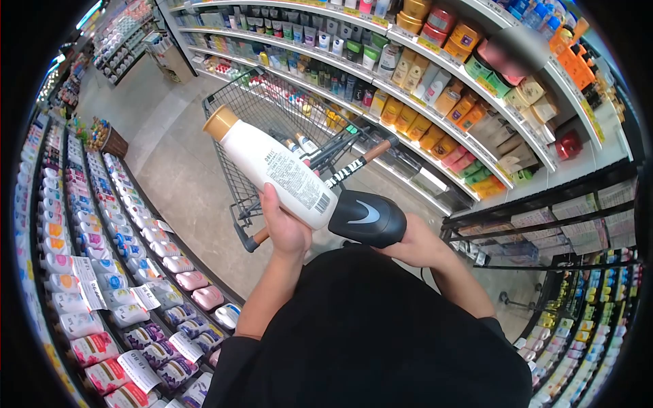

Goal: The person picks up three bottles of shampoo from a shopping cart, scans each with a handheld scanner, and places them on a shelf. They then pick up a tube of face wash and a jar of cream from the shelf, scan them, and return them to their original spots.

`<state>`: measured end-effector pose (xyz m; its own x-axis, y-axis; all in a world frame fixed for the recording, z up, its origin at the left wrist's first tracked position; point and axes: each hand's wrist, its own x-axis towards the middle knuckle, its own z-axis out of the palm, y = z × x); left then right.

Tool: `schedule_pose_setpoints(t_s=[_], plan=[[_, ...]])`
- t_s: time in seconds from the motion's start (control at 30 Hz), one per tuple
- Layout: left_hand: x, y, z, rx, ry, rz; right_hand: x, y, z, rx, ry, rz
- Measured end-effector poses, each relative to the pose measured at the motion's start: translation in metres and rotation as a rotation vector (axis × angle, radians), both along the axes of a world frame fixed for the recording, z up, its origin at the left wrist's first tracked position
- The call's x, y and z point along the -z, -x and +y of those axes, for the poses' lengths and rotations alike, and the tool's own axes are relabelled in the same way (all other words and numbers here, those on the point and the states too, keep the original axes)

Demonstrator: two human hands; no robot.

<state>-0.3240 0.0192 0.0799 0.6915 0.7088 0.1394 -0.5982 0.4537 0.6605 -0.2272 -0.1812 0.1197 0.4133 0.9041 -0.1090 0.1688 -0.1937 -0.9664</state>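
My left hand (pixel 284 228) is closed around the lower part of a white bottle (pixel 275 168), near its base, with the fingers wrapped behind it. The bottle lies tilted, its tan cap (pixel 220 122) pointing toward 10 o'clock and its printed label with the barcode turned up to me. My right hand (pixel 415 246) is shut on the handle of a black scanner (pixel 368 217), whose head sits just beside the bottle's base, at 3 o'clock from my left hand.

I judge the bottle to be smooth, stiff plastic and rather heavy if full, so it may slip; holding low on the body, as I do now, leaves the cap end free and the label uncovered.

Behind the bottle, at 12 o'clock, stands 1 wire shopping cart (pixel 272 115). Farther away, shelves (pixel 435 75) full of products run along the aisle.
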Motion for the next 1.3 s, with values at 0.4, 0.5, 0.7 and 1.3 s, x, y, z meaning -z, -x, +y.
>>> schedule_pose_setpoints(t_s=[0.4, 0.5, 0.7, 1.3], plan=[[0.007, 0.003, 0.004, -0.01, 0.015, 0.015, 0.0, -0.001, 0.005, -0.041, 0.021, 0.008], [0.007, 0.001, 0.004, -0.015, 0.023, 0.011, 0.0, -0.002, 0.007, -0.05, 0.042, -0.024], [0.011, -0.004, 0.003, -0.02, 0.044, 0.018, -0.001, -0.003, 0.007, -0.038, 0.023, -0.021], [0.012, -0.02, -0.001, 0.125, 0.052, 0.063, 0.01, -0.01, -0.007, 0.023, -0.012, -0.063]])
